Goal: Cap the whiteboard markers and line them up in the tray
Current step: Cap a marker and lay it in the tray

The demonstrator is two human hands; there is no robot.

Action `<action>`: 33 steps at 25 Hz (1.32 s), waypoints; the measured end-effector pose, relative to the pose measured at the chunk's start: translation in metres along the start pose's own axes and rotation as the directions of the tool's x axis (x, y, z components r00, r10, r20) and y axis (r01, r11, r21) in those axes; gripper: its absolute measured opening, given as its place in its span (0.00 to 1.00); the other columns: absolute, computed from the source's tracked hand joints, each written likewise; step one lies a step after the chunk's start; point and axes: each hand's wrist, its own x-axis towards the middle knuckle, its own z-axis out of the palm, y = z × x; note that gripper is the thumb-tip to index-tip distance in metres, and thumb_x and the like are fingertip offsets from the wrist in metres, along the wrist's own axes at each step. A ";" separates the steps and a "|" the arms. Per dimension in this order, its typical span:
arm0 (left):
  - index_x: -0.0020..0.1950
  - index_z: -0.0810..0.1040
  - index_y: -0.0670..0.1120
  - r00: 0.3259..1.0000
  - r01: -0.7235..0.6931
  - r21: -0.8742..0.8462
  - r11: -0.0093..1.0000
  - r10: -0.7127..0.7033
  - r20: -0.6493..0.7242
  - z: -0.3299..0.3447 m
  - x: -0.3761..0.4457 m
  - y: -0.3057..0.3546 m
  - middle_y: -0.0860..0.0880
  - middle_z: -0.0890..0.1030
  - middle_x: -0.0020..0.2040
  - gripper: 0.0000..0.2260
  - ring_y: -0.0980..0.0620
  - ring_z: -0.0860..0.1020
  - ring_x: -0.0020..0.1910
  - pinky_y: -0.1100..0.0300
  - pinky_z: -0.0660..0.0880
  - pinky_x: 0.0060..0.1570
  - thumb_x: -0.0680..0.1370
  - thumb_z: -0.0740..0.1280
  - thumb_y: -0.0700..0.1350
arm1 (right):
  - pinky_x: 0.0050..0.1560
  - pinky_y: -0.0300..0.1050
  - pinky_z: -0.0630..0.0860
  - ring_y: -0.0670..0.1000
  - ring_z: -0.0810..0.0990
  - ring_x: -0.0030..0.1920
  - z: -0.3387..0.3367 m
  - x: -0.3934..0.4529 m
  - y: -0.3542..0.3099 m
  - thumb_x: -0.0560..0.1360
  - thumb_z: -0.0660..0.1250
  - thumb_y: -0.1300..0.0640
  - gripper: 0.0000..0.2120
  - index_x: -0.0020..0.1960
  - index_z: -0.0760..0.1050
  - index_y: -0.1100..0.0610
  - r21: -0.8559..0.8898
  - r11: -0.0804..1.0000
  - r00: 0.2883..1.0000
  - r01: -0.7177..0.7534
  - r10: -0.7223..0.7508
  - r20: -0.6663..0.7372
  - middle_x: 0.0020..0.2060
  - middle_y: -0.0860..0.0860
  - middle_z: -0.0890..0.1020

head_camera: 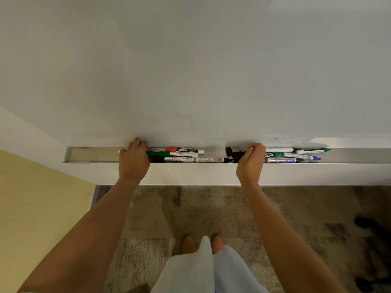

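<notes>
left hand (133, 157) curled over green marker (169, 153) ends, hold unclear | right hand (250, 160) pinching something black, unclear | risk: loose black caps (232, 154) beside right hand knocked from steel tray (93, 155)

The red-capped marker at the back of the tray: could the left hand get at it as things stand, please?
Probably yes. The red-capped marker lies uncovered against the tray's back wall, just right of the left hand, with only a green marker lying beside it, not on top.
</notes>
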 end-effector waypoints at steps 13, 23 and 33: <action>0.53 0.79 0.41 0.967 -0.252 -0.245 0.936 0.233 -0.105 0.013 -0.014 0.058 0.45 0.75 0.48 0.09 0.44 0.76 0.37 0.52 0.74 0.35 0.75 0.65 0.36 | 0.47 0.51 0.77 0.54 0.78 0.43 -0.051 0.023 0.030 0.74 0.69 0.60 0.10 0.55 0.76 0.57 -0.318 0.945 0.958 0.082 0.013 0.286 0.49 0.53 0.77; 0.53 0.78 0.43 0.970 -0.243 -0.290 0.926 0.224 -0.095 0.016 -0.022 0.066 0.49 0.76 0.51 0.07 0.48 0.75 0.34 0.55 0.75 0.34 0.76 0.64 0.38 | 0.55 0.54 0.72 0.57 0.76 0.50 -0.067 0.034 0.037 0.74 0.68 0.62 0.11 0.56 0.78 0.58 -0.444 0.877 0.952 0.185 -0.047 0.304 0.49 0.56 0.78; 0.50 0.78 0.45 0.963 -0.268 -0.317 0.910 0.248 -0.104 0.022 -0.024 0.083 0.50 0.75 0.50 0.06 0.53 0.70 0.30 0.61 0.68 0.31 0.76 0.64 0.37 | 0.54 0.56 0.69 0.62 0.74 0.55 -0.107 0.060 0.066 0.78 0.64 0.60 0.12 0.61 0.74 0.60 -0.661 0.741 0.992 -0.121 0.073 -0.100 0.53 0.61 0.77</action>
